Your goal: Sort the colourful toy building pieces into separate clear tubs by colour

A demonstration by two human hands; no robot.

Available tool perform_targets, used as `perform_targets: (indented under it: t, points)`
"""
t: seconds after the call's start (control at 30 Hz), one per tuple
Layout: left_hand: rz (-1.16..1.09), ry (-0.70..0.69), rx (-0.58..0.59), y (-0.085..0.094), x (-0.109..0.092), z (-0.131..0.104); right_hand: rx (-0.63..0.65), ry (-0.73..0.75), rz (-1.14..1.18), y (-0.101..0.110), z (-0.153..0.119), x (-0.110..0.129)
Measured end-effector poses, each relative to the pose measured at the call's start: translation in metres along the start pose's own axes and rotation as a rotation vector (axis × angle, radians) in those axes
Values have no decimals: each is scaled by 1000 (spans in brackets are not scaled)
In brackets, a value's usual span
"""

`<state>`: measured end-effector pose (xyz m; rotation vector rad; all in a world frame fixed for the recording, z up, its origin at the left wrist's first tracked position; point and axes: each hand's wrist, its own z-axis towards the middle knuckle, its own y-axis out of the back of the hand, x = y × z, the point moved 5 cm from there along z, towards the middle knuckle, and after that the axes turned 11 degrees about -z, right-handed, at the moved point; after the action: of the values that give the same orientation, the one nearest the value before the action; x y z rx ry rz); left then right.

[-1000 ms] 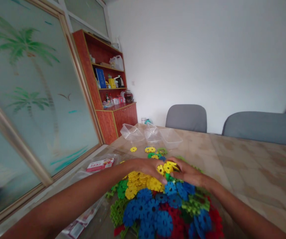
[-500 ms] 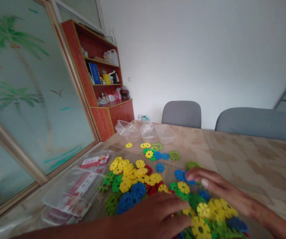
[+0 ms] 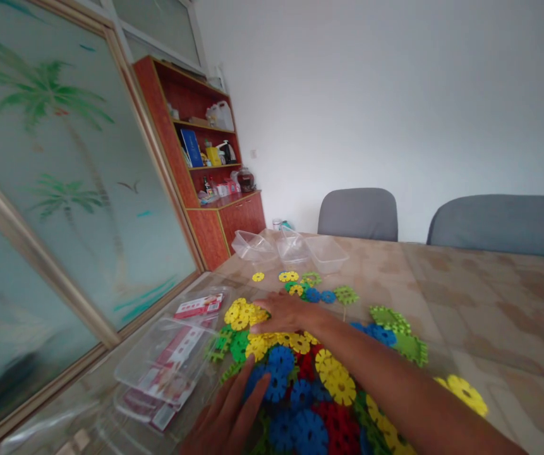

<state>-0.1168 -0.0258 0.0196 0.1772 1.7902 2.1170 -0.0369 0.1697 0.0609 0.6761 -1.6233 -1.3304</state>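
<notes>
My right hand (image 3: 284, 313) reaches across to the left, thumb and fingers apart around the edge of a heap of yellow snowflake-shaped plastic discs (image 3: 239, 314), touching it. My left hand (image 3: 229, 407) is low in the view with its fingers spread, the tips against blue snowflake discs (image 3: 281, 360). Under my right forearm more discs lie in colour groups, among them red ones (image 3: 340, 430) and a row of yellow ones (image 3: 335, 379). Green discs (image 3: 239, 346) lie left of the yellow heap. Part of the pile is hidden by the forearm.
Clear plastic tubs (image 3: 326, 254) stand at the table's far edge. Clear lids with red-and-white labels (image 3: 177, 360) lie on the left. Green discs (image 3: 409, 347) and a few yellow ones (image 3: 465, 395) lie to the right. Grey chairs (image 3: 357, 215) stand behind the table.
My right hand has moved from the blue discs on the right over to the yellow heap. My left hand has drawn back left. The view has shifted slightly.
</notes>
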Motion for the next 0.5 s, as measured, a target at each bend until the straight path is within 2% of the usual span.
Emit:
perform_targets:
  t: [0.1,0.2,0.27,0.37,0.5]
  points:
    - [-53,-35,-5,-17,-10,16,26,2,2,-6,1,-2]
    - [-184,-86,-45,-32,-24,34,70,34,79,-6,-18,-11]
    - [-304,-131,-68,-38,-38,47,106,52,153,-4,-40,-20]
    - [-460,-238,8,-40,-65,70,118,56,262,4,-79,-33]
    - [-522,-417,69,-25,-111,97,95,-6,374,22,-138,-48]
